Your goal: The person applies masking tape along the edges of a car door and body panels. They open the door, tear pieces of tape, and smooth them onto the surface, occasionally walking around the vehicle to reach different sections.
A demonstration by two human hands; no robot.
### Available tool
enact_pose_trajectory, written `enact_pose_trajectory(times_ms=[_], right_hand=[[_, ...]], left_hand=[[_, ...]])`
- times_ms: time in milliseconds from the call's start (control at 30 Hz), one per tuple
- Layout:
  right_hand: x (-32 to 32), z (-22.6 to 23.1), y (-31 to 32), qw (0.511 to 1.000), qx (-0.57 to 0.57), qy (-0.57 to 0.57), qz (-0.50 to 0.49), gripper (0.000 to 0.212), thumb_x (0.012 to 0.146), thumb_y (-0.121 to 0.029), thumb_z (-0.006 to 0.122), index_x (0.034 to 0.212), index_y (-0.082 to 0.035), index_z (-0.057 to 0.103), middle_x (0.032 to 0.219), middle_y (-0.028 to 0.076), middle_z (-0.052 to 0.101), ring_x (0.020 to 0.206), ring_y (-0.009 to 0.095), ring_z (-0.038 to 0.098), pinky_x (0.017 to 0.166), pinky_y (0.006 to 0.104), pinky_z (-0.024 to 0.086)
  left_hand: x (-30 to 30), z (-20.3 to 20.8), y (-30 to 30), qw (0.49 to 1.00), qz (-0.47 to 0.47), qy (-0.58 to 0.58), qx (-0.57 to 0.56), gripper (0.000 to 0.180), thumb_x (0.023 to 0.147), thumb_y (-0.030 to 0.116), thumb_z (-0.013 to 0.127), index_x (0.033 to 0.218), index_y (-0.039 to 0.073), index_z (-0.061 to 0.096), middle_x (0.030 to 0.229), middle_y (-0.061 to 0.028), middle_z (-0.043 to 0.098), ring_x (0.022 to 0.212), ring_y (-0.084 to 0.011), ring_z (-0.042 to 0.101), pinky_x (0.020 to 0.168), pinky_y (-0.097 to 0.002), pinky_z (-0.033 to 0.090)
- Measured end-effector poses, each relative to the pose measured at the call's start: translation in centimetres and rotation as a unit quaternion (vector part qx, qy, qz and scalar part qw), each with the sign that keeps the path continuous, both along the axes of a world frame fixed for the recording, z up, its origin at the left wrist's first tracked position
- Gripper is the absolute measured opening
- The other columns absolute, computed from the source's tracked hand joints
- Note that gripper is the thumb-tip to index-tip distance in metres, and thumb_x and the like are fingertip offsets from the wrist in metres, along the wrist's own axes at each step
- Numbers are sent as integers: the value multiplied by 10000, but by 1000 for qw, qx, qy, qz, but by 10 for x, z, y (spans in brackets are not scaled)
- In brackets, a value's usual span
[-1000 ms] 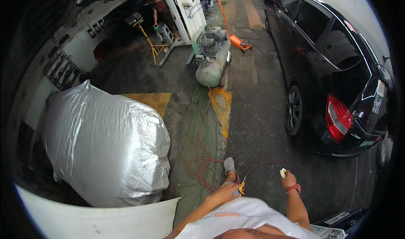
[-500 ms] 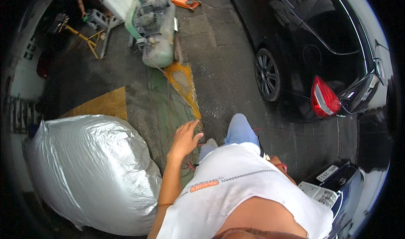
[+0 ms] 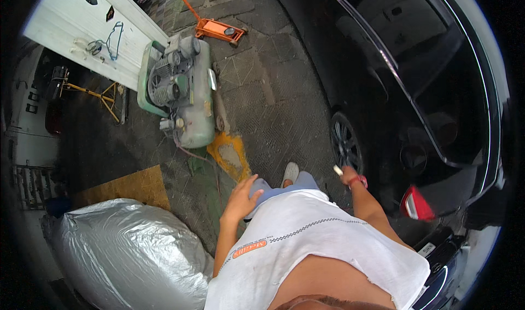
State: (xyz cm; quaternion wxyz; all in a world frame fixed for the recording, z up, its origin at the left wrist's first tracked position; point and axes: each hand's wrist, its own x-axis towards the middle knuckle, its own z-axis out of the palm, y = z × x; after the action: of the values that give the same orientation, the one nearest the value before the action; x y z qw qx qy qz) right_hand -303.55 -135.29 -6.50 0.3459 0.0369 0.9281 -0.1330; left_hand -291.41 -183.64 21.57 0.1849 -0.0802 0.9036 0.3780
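Presently, in the head view, the right hand (image 3: 349, 174) pinches a small pale object (image 3: 337, 170), which appears before the rear wheel (image 3: 345, 140) of the black car (image 3: 407, 124). Its long axis lies slanted, and its free end points forward and to the left, away from the fingers. The left hand (image 3: 239, 199) has its fingers slightly spread, beside the blue trousers (image 3: 264, 191); whether it touches them, I cannot tell.

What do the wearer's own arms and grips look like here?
The left grip and right grip wear no gloves, and both forearms are sleeveless. A red band, perhaps a watch, circles the right wrist; the left wrist shows none. The white top has a checkered stripe and orange patch.
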Motion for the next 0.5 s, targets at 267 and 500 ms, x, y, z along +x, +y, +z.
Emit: enact_pose_trajectory(times_ms=[267,500], right_hand=[[-336,122,-120,973,-139,176,-51,367,907,-203,743,1234,-65,649,1164,251,747,1117,453,706,962,519,557],[-348,30,-152,995,-37,93,-22,376,878,-236,762,1195,-43,703,1156,273,735,1139,442,711,977,492,565]], left_hand=[[-209,-12,-84,1000,20,11,-17,643,1005,346,703,1530,19,527,1509,-252,571,1402,-440,532,1191,-481,411],[-417,-47,-166,996,-83,-12,-8,650,994,350,714,1531,33,529,1512,-243,567,1408,-428,527,1196,-499,401]])
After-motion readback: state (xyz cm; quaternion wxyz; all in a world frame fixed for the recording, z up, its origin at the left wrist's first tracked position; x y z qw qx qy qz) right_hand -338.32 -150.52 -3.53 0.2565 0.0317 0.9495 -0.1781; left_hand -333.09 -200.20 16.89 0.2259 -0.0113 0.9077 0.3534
